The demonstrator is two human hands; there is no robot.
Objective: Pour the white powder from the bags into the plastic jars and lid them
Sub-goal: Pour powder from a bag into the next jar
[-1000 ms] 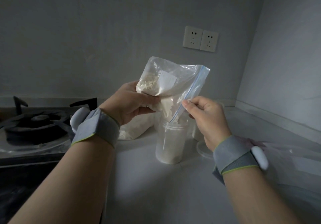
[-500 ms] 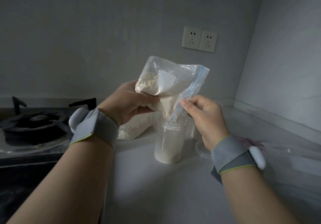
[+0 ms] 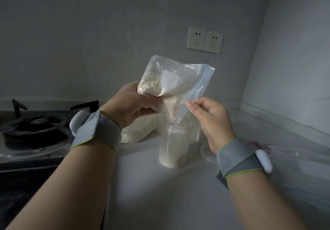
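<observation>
A clear zip bag of white powder [image 3: 171, 79] is tipped over an open plastic jar [image 3: 174, 147] standing on the white counter [image 3: 160, 194]. Its lower corner points into the jar's mouth. My left hand [image 3: 132, 104] grips the bag's bottom end from the left. My right hand [image 3: 209, 115] pinches the blue zip edge on the right. The jar holds powder up to about a third of its height. A second bag of powder [image 3: 137, 131] lies on the counter behind my left wrist. A round clear lid [image 3: 207, 153] lies flat right of the jar.
A black gas burner [image 3: 35, 128] sits on the hob at the left. Another jar [image 3: 200, 137] stands partly hidden behind my right hand. An empty clear bag [image 3: 294, 151] lies at the right by the side wall. Two wall sockets [image 3: 204, 39] are above.
The powder level in the jar has risen. The bag and both hands have stayed almost where they were.
</observation>
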